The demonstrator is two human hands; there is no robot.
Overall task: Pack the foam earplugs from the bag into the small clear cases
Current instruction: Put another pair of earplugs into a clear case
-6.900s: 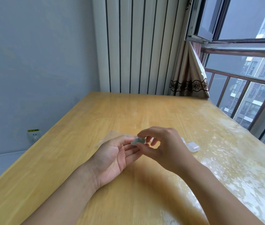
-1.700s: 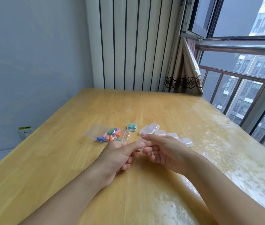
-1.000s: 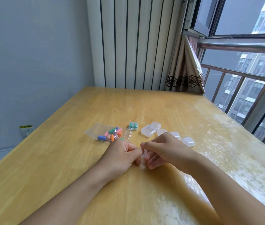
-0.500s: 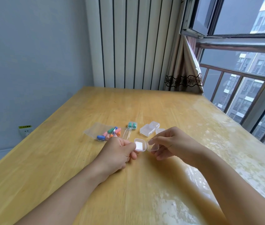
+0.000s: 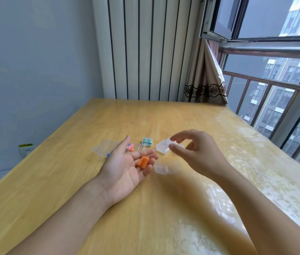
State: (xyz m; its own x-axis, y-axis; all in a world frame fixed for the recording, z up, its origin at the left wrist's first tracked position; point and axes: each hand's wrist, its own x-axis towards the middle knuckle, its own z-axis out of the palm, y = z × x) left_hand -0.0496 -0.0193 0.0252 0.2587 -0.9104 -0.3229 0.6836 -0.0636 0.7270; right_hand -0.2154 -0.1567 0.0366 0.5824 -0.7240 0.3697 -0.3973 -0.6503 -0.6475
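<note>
My left hand (image 5: 125,168) lies palm up over the table, fingers straight, with a pair of orange foam earplugs (image 5: 143,162) resting on the fingers. An open small clear case (image 5: 161,168) sits on the table just right of those fingertips. My right hand (image 5: 197,151) hovers above it, blurred, fingers loosely spread and holding nothing. Behind my left hand lies the clear bag (image 5: 105,148) with coloured earplugs, partly hidden. A shut case with teal earplugs (image 5: 147,141) stands behind. Another clear case (image 5: 163,148) lies beside it.
The wooden table (image 5: 145,208) runs to a striped wall panel at the back. A window with a metal railing (image 5: 274,83) and a curtain (image 5: 206,74) line the right side. A wall socket (image 5: 26,148) sits low on the left wall.
My left hand has turned palm up and opened, showing orange earplugs. My right hand has let go of the open case, which now lies on the table, and has lifted away.
</note>
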